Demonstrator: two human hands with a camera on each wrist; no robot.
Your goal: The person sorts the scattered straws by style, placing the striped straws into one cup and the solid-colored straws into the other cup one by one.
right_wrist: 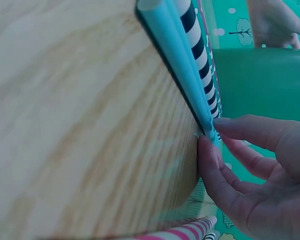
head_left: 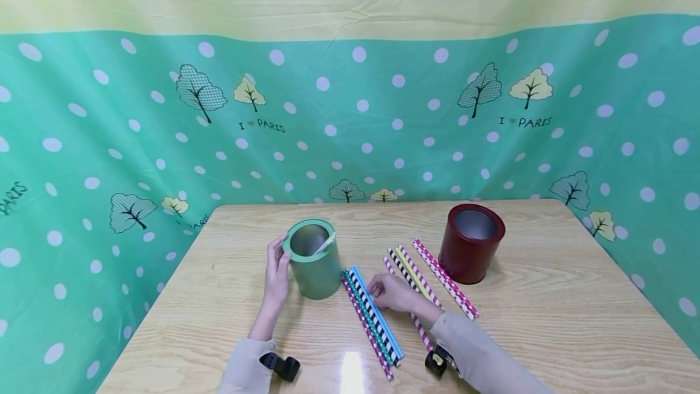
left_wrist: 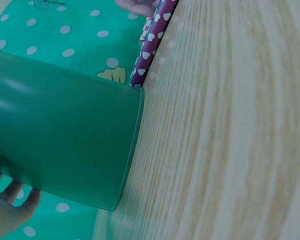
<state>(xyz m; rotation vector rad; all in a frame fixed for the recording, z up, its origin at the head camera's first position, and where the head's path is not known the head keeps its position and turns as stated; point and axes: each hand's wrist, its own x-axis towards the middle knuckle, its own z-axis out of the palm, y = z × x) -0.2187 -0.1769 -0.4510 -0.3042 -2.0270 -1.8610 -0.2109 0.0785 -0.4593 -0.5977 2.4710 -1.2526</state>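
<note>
A green can (head_left: 314, 266) stands upright on the wooden table (head_left: 547, 303) with a pale straw (head_left: 325, 242) leaning inside it. My left hand (head_left: 277, 263) holds the can's left side, and its fingertips (left_wrist: 7, 202) show past the can (left_wrist: 65, 130) in the left wrist view. A bundle of patterned straws (head_left: 367, 321) lies just right of the can. My right hand (head_left: 378, 289) pinches the light blue straw (head_left: 384, 324) of that bundle between thumb and forefinger (right_wrist: 250, 131), at the far part of the straw (right_wrist: 175, 55).
A dark red can (head_left: 471, 242) stands open at the right. Several more striped straws (head_left: 432, 275) lie between it and my right hand. A green dotted cloth (head_left: 350, 120) walls in the table at the back and sides.
</note>
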